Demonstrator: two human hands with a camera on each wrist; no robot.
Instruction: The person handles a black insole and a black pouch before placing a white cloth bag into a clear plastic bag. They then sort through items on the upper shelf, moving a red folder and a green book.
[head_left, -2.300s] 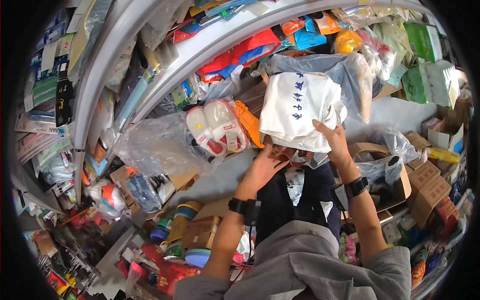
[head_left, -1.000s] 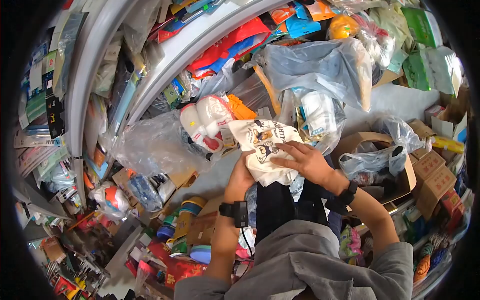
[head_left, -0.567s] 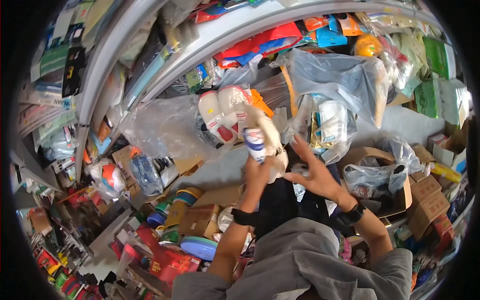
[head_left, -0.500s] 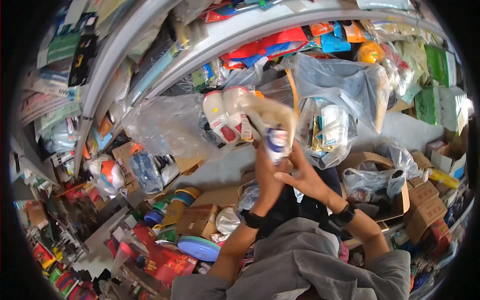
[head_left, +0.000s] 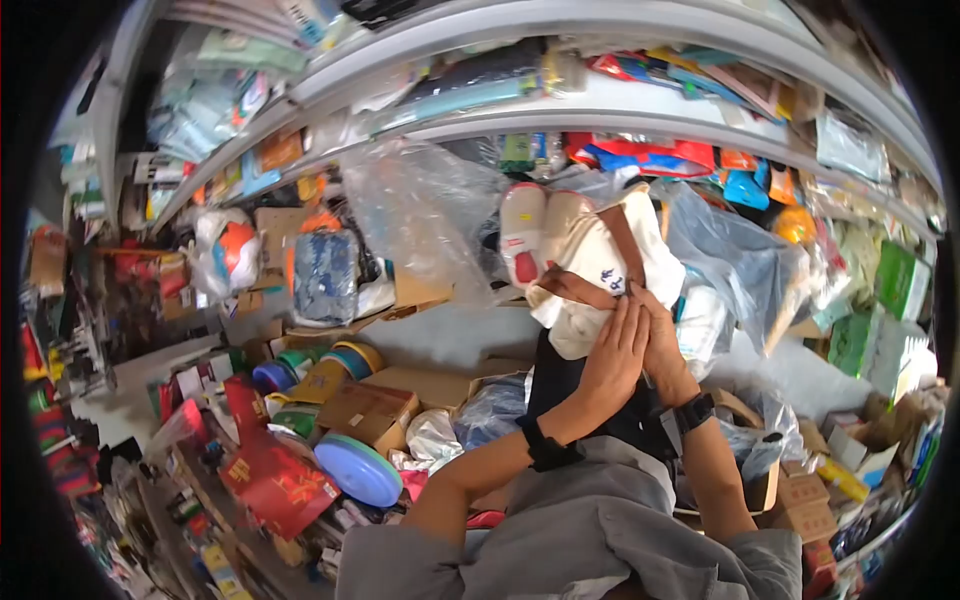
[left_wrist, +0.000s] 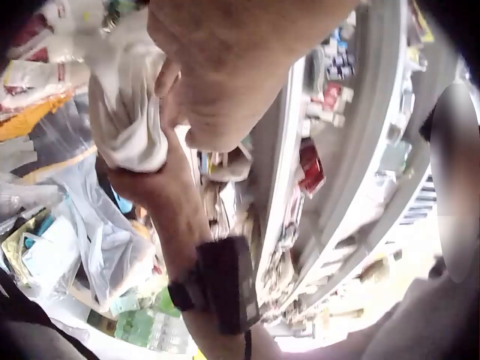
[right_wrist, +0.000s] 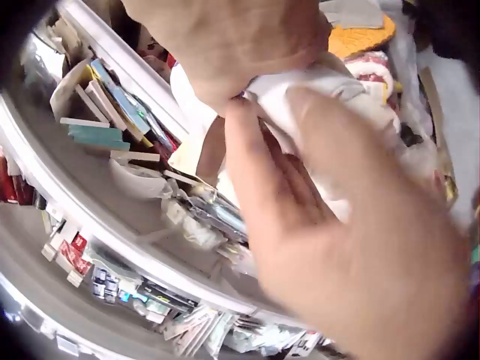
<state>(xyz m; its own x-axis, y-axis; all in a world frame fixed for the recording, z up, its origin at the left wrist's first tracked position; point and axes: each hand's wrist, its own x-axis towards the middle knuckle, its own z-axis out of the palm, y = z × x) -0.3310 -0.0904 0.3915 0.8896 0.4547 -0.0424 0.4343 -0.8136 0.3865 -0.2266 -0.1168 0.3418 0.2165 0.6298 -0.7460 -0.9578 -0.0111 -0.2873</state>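
A white cloth tote bag [head_left: 655, 235] with brown straps [head_left: 625, 245] and small blue lettering is held in front of the body, its fabric bunched. The left hand [head_left: 612, 362] comes in across the body, its fingertips pinching at the bag by the strap. The right hand [head_left: 665, 345] grips the bag from the right, tight against the left hand. In the left wrist view, white fabric [left_wrist: 131, 105] droops over the right hand [left_wrist: 161, 184]. The right wrist view has the left hand [right_wrist: 240, 45] meeting the right fingertips at a strap [right_wrist: 212, 154]. The pinched part is largely hidden.
Behind the bag lie wrapped white slippers [head_left: 522, 235] and clear plastic bags [head_left: 420, 200]. Long shelves [head_left: 480, 125] packed with goods curve across the back. Cartons [head_left: 370, 415] and a blue plastic lid [head_left: 358, 470] sit at lower left; an open cardboard box [head_left: 760, 490] stands at right.
The tote bag has been turned from its printed side to the lettered side with straps showing. Both hands have come together on its right part. The head view has swung left.
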